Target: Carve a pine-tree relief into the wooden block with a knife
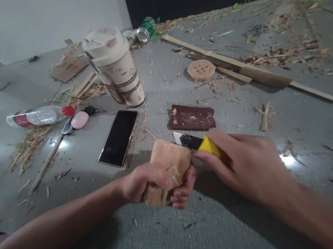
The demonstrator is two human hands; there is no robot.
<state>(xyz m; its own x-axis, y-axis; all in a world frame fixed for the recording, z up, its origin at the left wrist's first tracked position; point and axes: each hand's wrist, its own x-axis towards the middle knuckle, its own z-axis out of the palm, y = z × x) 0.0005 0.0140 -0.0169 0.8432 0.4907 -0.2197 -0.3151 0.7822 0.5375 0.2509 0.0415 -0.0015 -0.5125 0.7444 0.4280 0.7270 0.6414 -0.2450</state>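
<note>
A pale block of wood [167, 156] with cut faces is gripped in my left hand [151, 183], its thumb across the front and fingers wrapped round the right side. My right hand [239, 161] is closed round the yellow handle of a utility knife [192, 141]. The blade points left, at the block's top edge; whether it touches the wood I cannot tell. Just beyond the knife lies a dark brown flat piece [192, 118] with shavings on it. A phone [118, 137] with a dark screen rests left of the block.
A lidded paper cup [115, 66] stands behind the phone. At the left lies a plastic bottle [38, 116] with a red cap. Farther back are a green can [146, 28], a round carved wooden piece [201, 69] and long wooden strips [265, 76]. Shavings litter the grey surface.
</note>
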